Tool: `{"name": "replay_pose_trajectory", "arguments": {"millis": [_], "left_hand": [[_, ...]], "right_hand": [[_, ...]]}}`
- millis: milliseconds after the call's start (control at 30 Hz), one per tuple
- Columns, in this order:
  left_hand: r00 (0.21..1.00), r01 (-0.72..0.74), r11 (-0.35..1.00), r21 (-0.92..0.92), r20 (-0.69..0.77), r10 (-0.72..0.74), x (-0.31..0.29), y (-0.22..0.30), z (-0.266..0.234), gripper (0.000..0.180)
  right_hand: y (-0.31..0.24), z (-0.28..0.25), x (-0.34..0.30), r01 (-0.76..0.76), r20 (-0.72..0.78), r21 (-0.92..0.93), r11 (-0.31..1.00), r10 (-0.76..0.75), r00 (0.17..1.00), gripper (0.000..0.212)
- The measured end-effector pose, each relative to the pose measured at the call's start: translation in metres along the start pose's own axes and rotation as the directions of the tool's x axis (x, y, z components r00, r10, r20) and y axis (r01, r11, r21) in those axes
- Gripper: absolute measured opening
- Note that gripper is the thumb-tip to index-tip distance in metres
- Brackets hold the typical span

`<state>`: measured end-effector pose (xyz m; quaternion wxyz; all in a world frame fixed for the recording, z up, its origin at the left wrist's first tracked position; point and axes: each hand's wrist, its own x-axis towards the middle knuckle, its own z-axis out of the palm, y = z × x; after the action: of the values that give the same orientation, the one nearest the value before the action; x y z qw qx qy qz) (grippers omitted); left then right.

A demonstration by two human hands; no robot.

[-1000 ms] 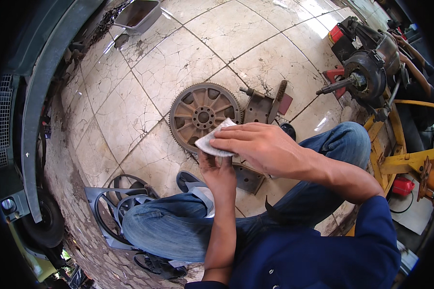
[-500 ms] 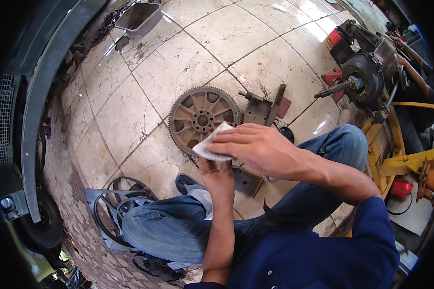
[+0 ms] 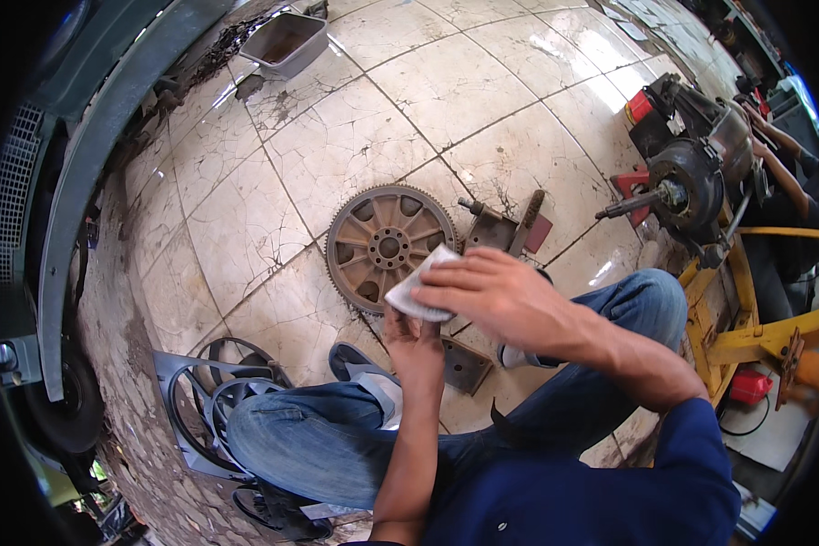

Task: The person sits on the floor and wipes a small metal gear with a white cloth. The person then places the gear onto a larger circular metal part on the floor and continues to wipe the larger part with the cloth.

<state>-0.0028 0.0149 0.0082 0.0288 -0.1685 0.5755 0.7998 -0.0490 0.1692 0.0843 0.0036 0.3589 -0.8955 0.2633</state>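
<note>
My right hand [image 3: 510, 296] is palm down with its fingers pressed over a folded white sheet [image 3: 419, 289], paper or cloth, that I cannot tell apart. Directly beneath, my left hand [image 3: 414, 346] is raised with its fingers bent up against the underside of the sheet. Whatever those left fingers hold is hidden. Both hands are above the near edge of a rusty flywheel [image 3: 409, 219] with a toothed rim, which lies flat on the floor. Close to my left wrist lies a dark metal plate with holes [image 3: 465, 366].
Right of the flywheel are a metal block [image 3: 490, 231], a narrow brush-like strip [image 3: 529, 221] and a reddish-brown piece [image 3: 539, 234]. An axle assembly [image 3: 687, 187] stands at right, near another person's arms [image 3: 783, 168] and a yellow frame [image 3: 746, 341]. A grey tub [image 3: 308, 55] is far left; a fan shroud [image 3: 187, 400] lies near left.
The view has shifted slightly, so floor things appear lower. My right hand and the white sheet have moved a little over the left fingers, both hands staying together.
</note>
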Motion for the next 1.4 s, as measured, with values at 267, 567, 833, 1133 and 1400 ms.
{"name": "replay_pose_trajectory", "arguments": {"millis": [267,567,833,1133,1400], "left_hand": [[1.000,0.008,0.991,-0.136,-0.026,-0.012,-0.003,-0.006,-0.003,0.035],[1.000,0.005,0.992,-0.127,0.022,-0.003,-0.005,-0.003,-0.003,0.038],[1.000,-0.005,0.994,-0.113,0.013,0.007,-0.006,-0.003,-0.001,0.043],[0.998,-0.019,0.996,-0.093,0.053,0.024,-0.008,-0.009,-0.003,0.042],[0.994,-0.020,0.998,-0.058,0.103,0.025,-0.006,-0.012,-0.007,0.048]], "right_hand": [[-0.005,0.004,0.001,0.025,0.053,-0.018,1.000,-0.024,0.998,0.043],[-0.001,0.009,0.002,0.019,0.044,0.014,1.000,-0.019,0.999,0.044],[-0.001,0.007,0.000,0.029,0.036,-0.006,1.000,-0.029,0.999,0.046],[-0.006,0.010,-0.001,0.052,0.016,0.050,0.997,-0.053,0.998,0.051],[-0.009,0.011,-0.001,0.033,-0.003,0.046,0.998,-0.033,0.999,0.045]]}}
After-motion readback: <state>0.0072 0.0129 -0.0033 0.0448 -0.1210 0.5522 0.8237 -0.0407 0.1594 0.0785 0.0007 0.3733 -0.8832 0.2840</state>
